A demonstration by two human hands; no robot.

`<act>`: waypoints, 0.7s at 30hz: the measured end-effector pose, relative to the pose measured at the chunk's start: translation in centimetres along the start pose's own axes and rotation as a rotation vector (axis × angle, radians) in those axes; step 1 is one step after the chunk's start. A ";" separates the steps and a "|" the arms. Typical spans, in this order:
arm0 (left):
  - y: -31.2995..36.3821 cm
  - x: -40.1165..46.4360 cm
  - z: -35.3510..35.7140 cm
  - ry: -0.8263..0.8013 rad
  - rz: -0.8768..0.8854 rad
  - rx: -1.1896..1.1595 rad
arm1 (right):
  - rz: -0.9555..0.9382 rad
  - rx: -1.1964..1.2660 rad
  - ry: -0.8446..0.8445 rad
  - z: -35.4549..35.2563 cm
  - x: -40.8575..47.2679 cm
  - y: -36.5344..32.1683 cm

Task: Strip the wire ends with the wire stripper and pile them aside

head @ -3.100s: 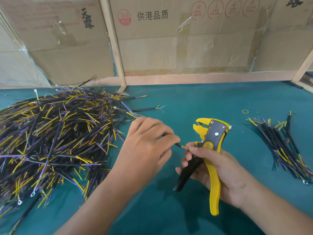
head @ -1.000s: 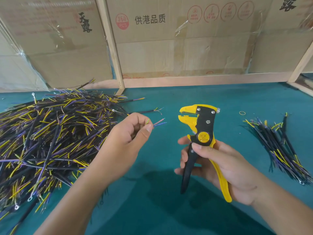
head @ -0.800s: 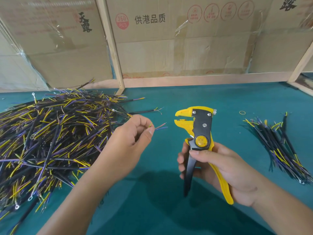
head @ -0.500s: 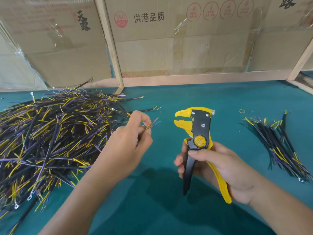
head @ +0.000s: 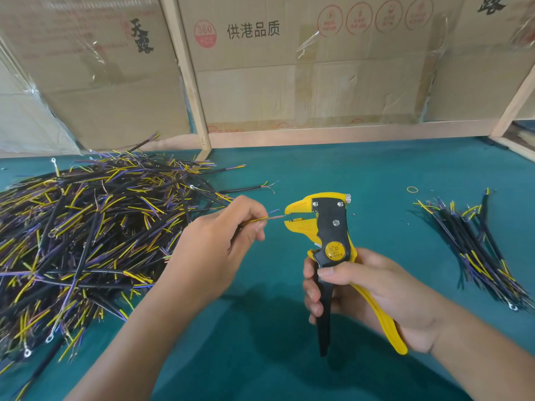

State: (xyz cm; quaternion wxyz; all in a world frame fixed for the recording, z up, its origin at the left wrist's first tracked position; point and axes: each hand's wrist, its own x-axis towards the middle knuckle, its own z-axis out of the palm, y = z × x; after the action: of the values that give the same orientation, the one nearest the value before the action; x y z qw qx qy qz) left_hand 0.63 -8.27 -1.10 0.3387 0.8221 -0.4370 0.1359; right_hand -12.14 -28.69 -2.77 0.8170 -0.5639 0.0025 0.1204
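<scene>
My right hand (head: 373,296) grips the handles of a yellow and black wire stripper (head: 330,235), held upright with its jaws facing left and parted. My left hand (head: 214,247) pinches a thin cable (head: 262,219) with yellow and purple cores. One bare core tip reaches into the mouth of the jaws, and the purple core sticks out just above it. A large heap of black cables (head: 86,233) with yellow and purple ends covers the left of the green table (head: 333,169). A smaller, tidier pile of cables (head: 474,247) lies at the right.
Cardboard boxes (head: 260,68) and wooden frame posts (head: 185,73) wall off the back of the table. A small yellow rubber band (head: 412,189) lies behind the right pile. One loose black cable (head: 246,189) lies between the heap and the stripper.
My left hand moved the cable end rightward until its tip met the stripper's jaws. My right hand raised the stripper upright from its earlier low tilt and keeps it steady.
</scene>
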 end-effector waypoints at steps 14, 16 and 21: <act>0.6 0.0 0.2 0.007 0.051 -0.091 | 0.030 -0.005 -0.026 0.3 0.0 0.5; 0.7 -0.1 0.1 0.001 0.048 -0.112 | 0.043 0.018 -0.012 0.4 0.0 0.5; 1.2 -0.2 0.1 -0.003 0.040 -0.139 | 0.054 0.041 -0.034 0.4 -0.1 0.4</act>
State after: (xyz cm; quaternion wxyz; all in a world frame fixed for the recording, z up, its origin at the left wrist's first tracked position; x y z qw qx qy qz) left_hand -0.46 -8.75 -0.75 0.3916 0.7879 -0.4623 0.1106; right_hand -12.35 -28.21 -2.95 0.8247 -0.5447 0.0063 0.1517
